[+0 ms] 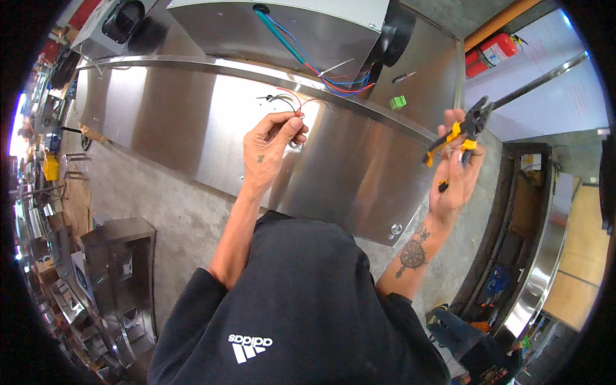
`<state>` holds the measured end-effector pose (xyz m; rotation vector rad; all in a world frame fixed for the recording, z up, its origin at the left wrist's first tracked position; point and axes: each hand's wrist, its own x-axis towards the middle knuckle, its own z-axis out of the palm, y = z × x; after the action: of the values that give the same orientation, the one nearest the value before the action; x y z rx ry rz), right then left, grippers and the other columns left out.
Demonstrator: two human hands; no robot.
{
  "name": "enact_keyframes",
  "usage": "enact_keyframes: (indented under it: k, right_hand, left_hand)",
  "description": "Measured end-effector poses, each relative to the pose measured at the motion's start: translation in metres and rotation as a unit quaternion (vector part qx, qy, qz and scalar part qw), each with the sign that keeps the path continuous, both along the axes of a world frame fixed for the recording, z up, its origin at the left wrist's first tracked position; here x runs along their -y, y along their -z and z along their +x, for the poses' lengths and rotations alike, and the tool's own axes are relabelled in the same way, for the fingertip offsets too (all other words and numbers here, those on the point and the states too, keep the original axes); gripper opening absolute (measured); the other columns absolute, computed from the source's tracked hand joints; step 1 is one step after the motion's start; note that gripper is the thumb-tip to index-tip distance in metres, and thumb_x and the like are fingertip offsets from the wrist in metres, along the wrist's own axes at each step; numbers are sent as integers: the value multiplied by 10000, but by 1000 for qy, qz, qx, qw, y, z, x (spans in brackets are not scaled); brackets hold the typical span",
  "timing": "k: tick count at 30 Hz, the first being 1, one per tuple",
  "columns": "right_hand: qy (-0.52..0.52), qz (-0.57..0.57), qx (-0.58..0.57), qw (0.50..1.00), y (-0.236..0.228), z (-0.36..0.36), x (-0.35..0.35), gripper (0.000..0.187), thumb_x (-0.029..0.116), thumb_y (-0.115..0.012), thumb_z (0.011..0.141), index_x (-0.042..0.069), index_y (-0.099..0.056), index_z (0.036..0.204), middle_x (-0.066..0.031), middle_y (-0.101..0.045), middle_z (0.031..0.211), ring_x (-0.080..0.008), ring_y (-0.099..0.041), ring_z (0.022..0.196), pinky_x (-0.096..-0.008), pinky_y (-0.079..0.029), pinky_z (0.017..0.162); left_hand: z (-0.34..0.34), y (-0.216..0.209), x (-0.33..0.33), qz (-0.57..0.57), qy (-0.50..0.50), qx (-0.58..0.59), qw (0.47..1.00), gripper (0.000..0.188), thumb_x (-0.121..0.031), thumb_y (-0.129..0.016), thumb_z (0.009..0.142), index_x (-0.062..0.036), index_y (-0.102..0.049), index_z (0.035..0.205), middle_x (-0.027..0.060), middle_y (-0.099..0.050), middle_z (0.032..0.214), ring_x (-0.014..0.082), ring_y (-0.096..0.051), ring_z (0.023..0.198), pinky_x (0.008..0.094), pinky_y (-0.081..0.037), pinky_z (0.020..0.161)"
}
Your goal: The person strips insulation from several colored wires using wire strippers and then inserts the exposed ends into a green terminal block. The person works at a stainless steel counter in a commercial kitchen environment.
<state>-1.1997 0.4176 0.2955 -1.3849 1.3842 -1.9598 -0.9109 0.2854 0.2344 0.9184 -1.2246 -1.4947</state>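
Note:
My left hand [273,144] pinches thin red and black wires [296,101] just above the steel panel. They seem to come from a small hole in it. Raised at the right, clear of the panel, my right hand [454,170] grips yellow-and-black pliers [473,122] with the jaws pointing up. Past the panel's raised edge, a bundle of blue, red and green-sleeved wires [292,48] hangs from a grommet in a metal box. A green terminal block [398,102] and a small screwdriver [404,77] lie on the steel surface behind that edge.
The long steel panel [173,122] spans the front. Behind stand the large metal box [282,29] and a speaker-like unit [122,22]. A red fire extinguisher [491,54] is at the far right. Someone in jeans [455,330] is at the lower right; metal housings [122,276] stand left.

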Motion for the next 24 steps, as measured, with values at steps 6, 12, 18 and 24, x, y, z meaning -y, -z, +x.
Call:
enact_keyframes:
  k: [6,12,18,24]
  right_hand:
    - [-122,29,304,944,2,41,2,328,249,-574,1160,129,-394,1406,-244,-698,1213,-327,-756,1029,-464,-599,924]
    - [-84,146,350,922,25,71,11,302,208,-656,1131,107,-453,1330,-161,-708,1124,-144,-621,783,-293,-502,687]
    - [-159,166,432,872,34,106,41,219,213,-717,1095,61,-603,1202,-135,-732,1125,-119,-608,795,-271,-490,714]
    - [-164,113,430,880,34,121,74,263,87,-795,1020,74,-617,1213,-154,-743,1155,-124,-636,834,-298,-514,735]
  left_hand:
    - [-3,2,0,6,-7,-19,1000,218,-148,-756,1076,32,-763,1198,123,-798,986,151,-745,858,301,-614,801]
    - [1,-3,-2,-1,-5,-13,1000,216,-143,-756,1074,30,-766,1203,127,-797,998,154,-745,868,302,-615,812]
    - [-5,-7,-6,-14,49,-48,998,217,-116,-760,1066,35,-764,1222,123,-802,1031,159,-752,893,304,-616,828]
    - [0,-4,-7,19,88,16,996,224,-157,-802,1041,21,-790,1177,112,-808,1000,152,-743,848,286,-609,786]
